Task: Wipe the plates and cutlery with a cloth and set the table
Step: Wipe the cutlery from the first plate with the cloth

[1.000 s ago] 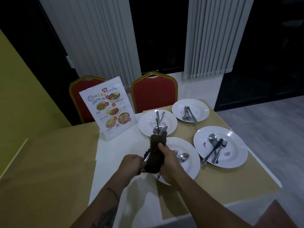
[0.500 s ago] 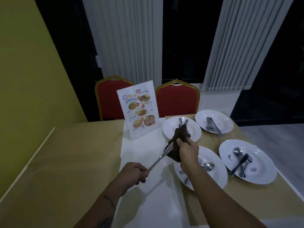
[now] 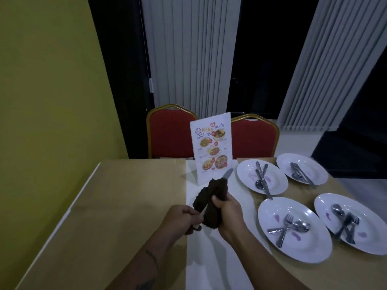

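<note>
My left hand [image 3: 184,218] grips the handle of a table knife [image 3: 227,173], whose blade tip pokes out above a dark brown cloth [image 3: 211,201]. My right hand [image 3: 227,212] holds the cloth wrapped round the blade. To the right stand several white plates with pink smears. The nearest plate [image 3: 272,214] carries a fork and a spoon [image 3: 301,226]. The far-left plate [image 3: 247,172], far-right plate [image 3: 314,166] and near-right plate [image 3: 374,241] each hold cutlery.
A standing menu card [image 3: 211,147] is on the white runner [image 3: 211,266] just behind my hands. Two red chairs [image 3: 169,135] stand at the table's far edge. A yellow wall [image 3: 48,101] runs along the left. The tan tabletop [image 3: 125,195] stretches to the left.
My right hand has slid the cloth back down the blade toward my left hand, so only the tip shows. The view has shifted left, and the plates sit further right.
</note>
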A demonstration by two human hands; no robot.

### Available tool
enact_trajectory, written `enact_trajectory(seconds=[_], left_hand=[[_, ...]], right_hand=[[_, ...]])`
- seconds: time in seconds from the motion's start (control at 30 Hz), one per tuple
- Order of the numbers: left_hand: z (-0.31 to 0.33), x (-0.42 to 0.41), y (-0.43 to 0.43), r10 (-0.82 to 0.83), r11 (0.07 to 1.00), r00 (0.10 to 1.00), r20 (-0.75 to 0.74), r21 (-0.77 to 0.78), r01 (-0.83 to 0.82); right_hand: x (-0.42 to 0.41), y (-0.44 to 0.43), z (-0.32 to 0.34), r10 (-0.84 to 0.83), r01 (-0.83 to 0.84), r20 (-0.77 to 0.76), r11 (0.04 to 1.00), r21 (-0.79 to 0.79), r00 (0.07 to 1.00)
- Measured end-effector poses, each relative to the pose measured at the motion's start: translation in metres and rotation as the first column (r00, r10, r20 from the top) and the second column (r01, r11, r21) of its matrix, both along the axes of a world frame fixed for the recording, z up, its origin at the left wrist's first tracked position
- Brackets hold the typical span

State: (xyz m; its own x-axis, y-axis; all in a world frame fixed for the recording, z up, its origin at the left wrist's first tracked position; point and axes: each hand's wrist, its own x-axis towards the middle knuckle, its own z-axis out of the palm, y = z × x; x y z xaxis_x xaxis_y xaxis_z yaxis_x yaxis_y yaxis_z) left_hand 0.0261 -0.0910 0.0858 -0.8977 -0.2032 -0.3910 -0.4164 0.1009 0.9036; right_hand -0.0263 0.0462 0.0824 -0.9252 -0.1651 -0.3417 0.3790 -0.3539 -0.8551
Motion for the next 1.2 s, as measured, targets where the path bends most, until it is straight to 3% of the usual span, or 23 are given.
enact_trajectory(seconds=[0.2, 0.47, 0.77, 0.97, 1.2], left_hand=[[0.008, -0.015, -0.037, 0.317, 0.939, 0.931, -0.18, -0.074, -0.335], [0.038, -0.044, -0.054, 0.11, 0.994, 0.972, -0.206, -0.003, -0.113], [0.04, -0.072, -0.062, 0.191, 0.977, 0.973, -0.127, 0.125, -0.175], [0.033, -0.076, -0.069, 0.336, 0.912, 0.938, -0.083, 0.277, -0.302], [0.035, -0.08, -0.054, 0.307, 0.923, 0.944, -0.118, 0.28, -0.265]], right_hand=[[0.006, -0.014, 0.016, 0.099, -0.086, -0.063, 0.979, 0.185, 0.993], [0.018, -0.034, 0.02, 0.313, -0.248, -0.144, 0.904, 0.347, 0.939], [0.007, -0.035, 0.018, 0.472, -0.318, -0.223, 0.809, 0.495, 0.853], [-0.004, -0.013, 0.015, 0.633, -0.482, -0.071, 0.652, 0.585, 0.771], [-0.013, -0.032, 0.027, 0.595, -0.479, -0.103, 0.727, 0.492, 0.797]])
